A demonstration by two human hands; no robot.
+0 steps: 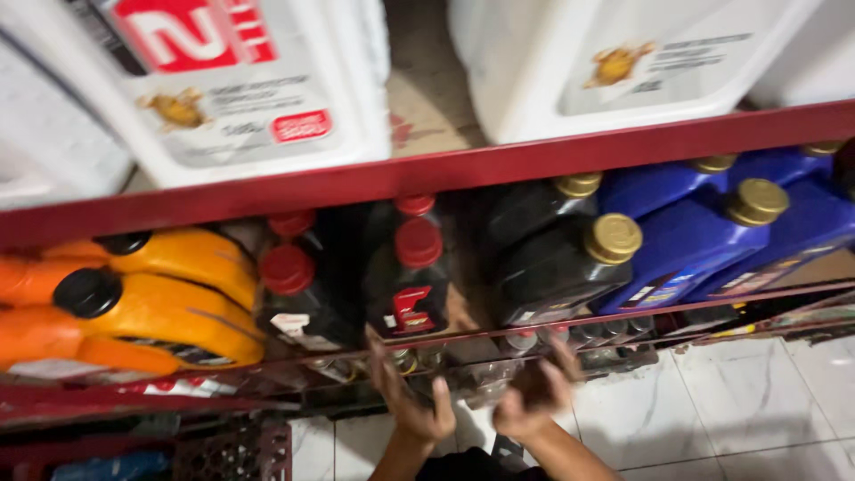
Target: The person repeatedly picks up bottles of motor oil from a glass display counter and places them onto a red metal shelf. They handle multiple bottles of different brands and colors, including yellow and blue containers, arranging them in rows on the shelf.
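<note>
Small bottles (534,340): a row of dark, glassy containers sits on the lowest red shelf (623,307), lower centre of the frame, blurred and hard to tell apart.
Left hand (411,392): raised from the bottom centre, fingers spread and reaching up at the shelf edge below a black bottle with a red cap (411,276); the grip is open and holds nothing that can be seen.
Right hand (534,392): just beside the left, fingers curled toward the small bottles; blur and shadow hide whether the grip closes on one, so it cannot be told.
Step in hand: judged from the pose, both hands are working at the front of the low shelf, reaching among the small bottles rather than lifting any clear of it.
Next move calls for: a firm, narrow pinch on one small bottle and a straight pull outward, since neighbours stand close and the shelf lip sits in front.
Surroundings: orange jugs with black caps (169,303) at left, blue jugs with gold caps (712,236) at right, large white canisters (232,80) on the upper shelf, pale tiled floor (757,410) at lower right.
</note>
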